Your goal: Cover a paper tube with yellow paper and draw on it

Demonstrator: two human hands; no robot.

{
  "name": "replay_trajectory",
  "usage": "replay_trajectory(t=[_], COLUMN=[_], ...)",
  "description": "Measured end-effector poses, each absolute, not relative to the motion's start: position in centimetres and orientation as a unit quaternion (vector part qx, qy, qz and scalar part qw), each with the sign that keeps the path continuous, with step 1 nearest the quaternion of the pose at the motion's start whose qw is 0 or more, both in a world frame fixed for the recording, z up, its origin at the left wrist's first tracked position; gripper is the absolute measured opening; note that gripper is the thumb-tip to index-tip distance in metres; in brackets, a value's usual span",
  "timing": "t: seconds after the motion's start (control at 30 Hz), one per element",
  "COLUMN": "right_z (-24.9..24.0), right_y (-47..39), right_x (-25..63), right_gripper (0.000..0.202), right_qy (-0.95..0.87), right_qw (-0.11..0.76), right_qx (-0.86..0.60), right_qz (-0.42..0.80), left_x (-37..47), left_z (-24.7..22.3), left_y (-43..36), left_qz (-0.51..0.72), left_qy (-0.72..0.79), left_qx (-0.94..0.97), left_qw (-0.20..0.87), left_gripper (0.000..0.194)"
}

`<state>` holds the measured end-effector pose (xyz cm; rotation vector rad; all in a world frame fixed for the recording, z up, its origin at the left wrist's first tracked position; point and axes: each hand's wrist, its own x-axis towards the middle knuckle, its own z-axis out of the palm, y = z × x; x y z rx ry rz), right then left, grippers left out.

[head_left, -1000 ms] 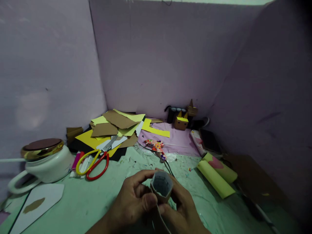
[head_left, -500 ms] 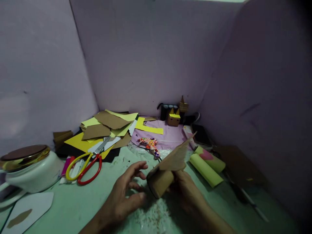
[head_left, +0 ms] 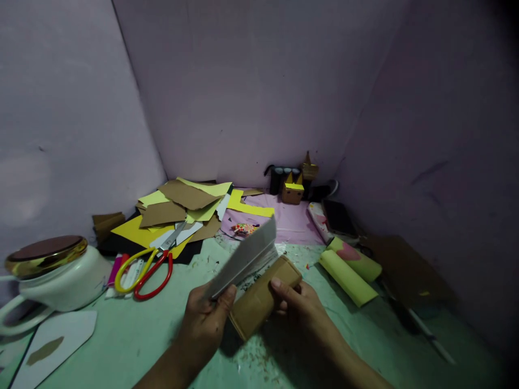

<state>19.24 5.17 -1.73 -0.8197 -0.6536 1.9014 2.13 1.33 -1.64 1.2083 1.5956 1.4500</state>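
Note:
Both hands hold a brown folded cardboard piece (head_left: 265, 294) with a rounded, box-like body and a pale grey flap (head_left: 247, 256) standing up from it. My left hand (head_left: 205, 321) is closed on the lower left end of the flap, its thumb on the inner side near the body. My right hand (head_left: 302, 308) grips the body's right side, thumb on top and fingers curled beneath. Dark specks show in the fold between flap and body. Behind the flap, a colourful patterned tool (head_left: 244, 229) is partly hidden.
Scissors (head_left: 165, 251) with yellow and red handles lie left, against a pile of cut paper and cardboard (head_left: 190, 195). A lidded white mug (head_left: 65, 283) stands far left. Yellow-green paper rolls (head_left: 348, 278) lie right. A small eared cardboard box (head_left: 292, 193) stands at the back.
My left hand, open and apart before, has closed on the flap. The cardboard piece has been turned, so its pale inner side now shows and the flap leans left.

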Motion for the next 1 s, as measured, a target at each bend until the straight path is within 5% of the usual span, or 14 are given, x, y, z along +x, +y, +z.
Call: replay_trajectory(t=[0.27, 0.63, 1.0], right_z=[-1.9, -2.0, -0.9], right_y=[4.8, 5.2, 5.7], right_x=[19.1, 19.0, 19.8], right_gripper=[0.029, 0.034, 0.022], right_qy=[-0.293, -0.237, -0.258], right_qw=[0.499, 0.503, 0.52], right_qx=[-0.294, -0.382, -0.307], right_qz=[0.761, 0.739, 0.754], left_x=[2.1, 1.8, 2.0], left_z=[0.8, -0.1, -0.7], left_y=[0.8, 1.6, 1.7], left_qz=[0.53, 0.477, 0.511], left_qy=[0.46, 0.44, 0.425], left_qx=[0.588, 0.501, 0.501], left_qw=[0.402, 0.572, 0.555], left_gripper=[0.056, 0.059, 0.047])
